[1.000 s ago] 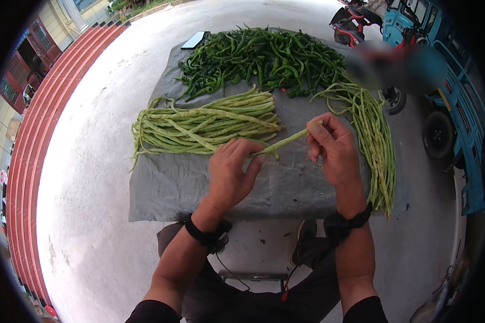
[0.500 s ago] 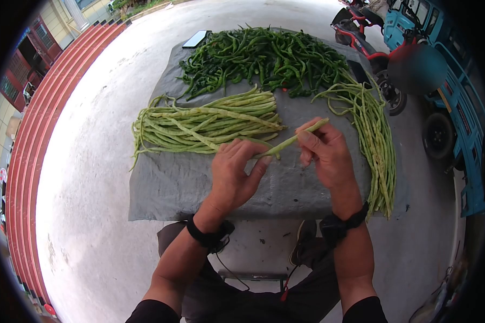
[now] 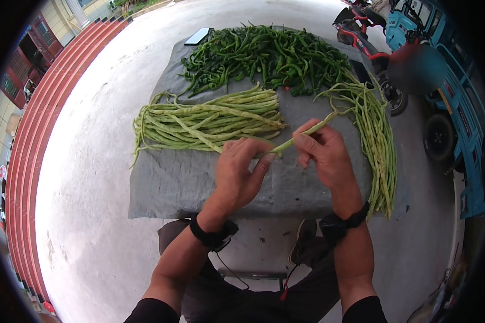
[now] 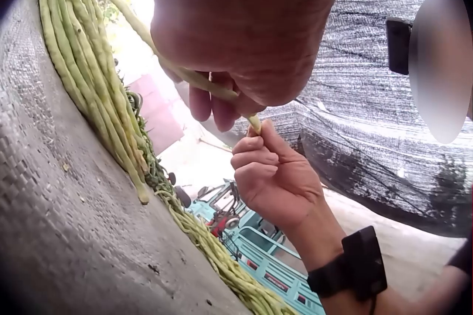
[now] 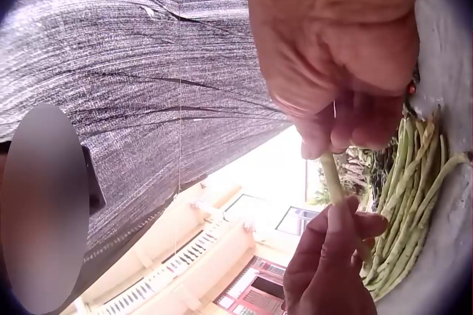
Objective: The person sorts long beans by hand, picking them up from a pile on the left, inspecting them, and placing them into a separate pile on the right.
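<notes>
A single green yardlong bean (image 3: 285,146) is stretched between both hands over the grey sheet (image 3: 199,185). My left hand (image 3: 241,168) pinches it between thumb and fingers, right of the left bundle's lower edge. With thumb and fingertips, my right hand (image 3: 331,159) grips the bean near one end, and that end sticks up past the fingers. In the left wrist view the bean (image 4: 133,23) runs beneath the left palm toward the right hand (image 4: 277,182). The right wrist view has the left hand (image 5: 329,267) below, with the bean (image 5: 332,178) spanning the gap.
A thick bundle of yardlong beans (image 3: 215,121) lies left, another (image 3: 376,156) along the right edge. Green chili peppers (image 3: 264,59) are heaped at the back, between a pale phone (image 3: 198,36) and a dark one (image 3: 361,74). Beyond stand a blue vehicle (image 3: 461,118) and red steps (image 3: 48,134).
My right hand has shifted left along the bean, so more of its end now shows beyond the fingers. My left hand has moved slightly right, still pinching it.
</notes>
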### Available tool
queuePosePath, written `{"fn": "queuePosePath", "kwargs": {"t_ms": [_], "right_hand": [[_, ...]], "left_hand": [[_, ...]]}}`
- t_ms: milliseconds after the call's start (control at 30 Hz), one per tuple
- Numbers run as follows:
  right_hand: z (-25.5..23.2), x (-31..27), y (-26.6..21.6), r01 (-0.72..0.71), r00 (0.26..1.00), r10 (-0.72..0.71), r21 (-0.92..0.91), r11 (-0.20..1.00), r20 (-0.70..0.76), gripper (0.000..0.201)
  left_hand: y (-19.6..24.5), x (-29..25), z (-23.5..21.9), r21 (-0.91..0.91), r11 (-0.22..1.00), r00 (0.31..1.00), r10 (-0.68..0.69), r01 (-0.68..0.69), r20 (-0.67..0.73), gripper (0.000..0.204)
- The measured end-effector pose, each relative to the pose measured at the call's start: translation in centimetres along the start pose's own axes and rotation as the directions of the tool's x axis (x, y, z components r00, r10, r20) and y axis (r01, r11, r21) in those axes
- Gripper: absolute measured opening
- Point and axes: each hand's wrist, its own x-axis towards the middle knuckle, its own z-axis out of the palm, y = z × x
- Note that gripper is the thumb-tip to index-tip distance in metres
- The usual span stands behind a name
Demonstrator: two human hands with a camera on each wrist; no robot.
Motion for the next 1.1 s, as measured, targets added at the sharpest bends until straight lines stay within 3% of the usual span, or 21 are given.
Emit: {"fn": "queuePosePath", "kwargs": {"t_ms": [200, 300, 400, 467, 567, 1000, 1100], "right_hand": [[0.5, -0.4, -0.9, -0.048, 0.998, 0.047, 0.034, 0.998, 0.029, 0.015], [0.9, -0.3, -0.6, -0.078, 0.988, 0.079, -0.017, 0.997, 0.129, 0.017], [0.8, -0.1, 0.2, -0.019, 0.99, 0.034, -0.114, 0.993, 0.133, 0.018], [0.9, -0.3, -0.2, -0.018, 0.996, 0.027, -0.105, 0.994, 0.081, 0.016], [0.7, -0.3, -0.5, -0.022, 1.0, 0.023, -0.076, 0.997, 0.02, 0.016], [-0.9, -0.2, -0.9, -0.008, 1.0, 0.008, 0.022, 1.0, -0.025, 0.017], [-0.6, -0.3, -1.1, -0.018, 0.999, 0.017, 0.022, 1.0, 0.047, 0.018]], "left_hand": [[0.0, -0.1, 0.4, -0.036, 0.999, 1.0, -0.012, 0.012, 0.0, 0.011], [-0.1, -0.2, 0.7, -0.047, 0.999, 1.0, -0.014, 0.014, -0.002, 0.012], [0.0, -0.3, 1.0, -0.055, 0.998, 1.0, -0.014, 0.014, -0.005, 0.013], [0.0, -0.2, 0.9, -0.059, 0.998, 1.0, -0.009, 0.009, -0.007, 0.015], [-0.5, 0.2, 0.9, 0.0, 0.994, 0.992, 0.106, -0.106, -0.065, 0.017], [-0.5, 0.3, 0.1, 0.035, 0.998, 0.997, 0.053, -0.051, -0.048, 0.017], [-0.1, 0.3, 0.0, 0.014, 1.0, 1.0, 0.0, 0.0, -0.014, 0.015]]}}
